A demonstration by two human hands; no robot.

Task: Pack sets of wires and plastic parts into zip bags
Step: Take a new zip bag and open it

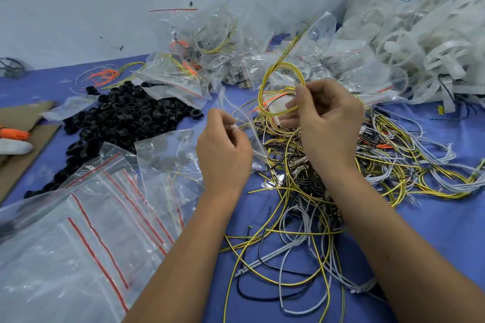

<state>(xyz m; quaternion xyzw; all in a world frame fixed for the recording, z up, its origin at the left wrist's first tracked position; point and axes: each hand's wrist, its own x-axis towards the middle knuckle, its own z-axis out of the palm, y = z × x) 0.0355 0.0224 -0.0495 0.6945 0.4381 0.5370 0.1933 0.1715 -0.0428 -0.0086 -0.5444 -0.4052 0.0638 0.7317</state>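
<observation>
While the left hand (223,149) pinches the mouth of a clear zip bag (246,123), the right hand (325,123) pinches a coiled yellow wire (265,81) just right of it (loop upright, tails pointing up and away). Likely next: the coil goes left and down into the bag, right hand nearer.

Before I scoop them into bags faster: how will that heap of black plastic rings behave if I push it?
The black rings lie loose and round, so they will probably scatter and roll across the blue table rather than slide as one mass. They look small and hollow, so likely light. Some already sit apart near the zip bags, suggesting they stray easily.
</observation>
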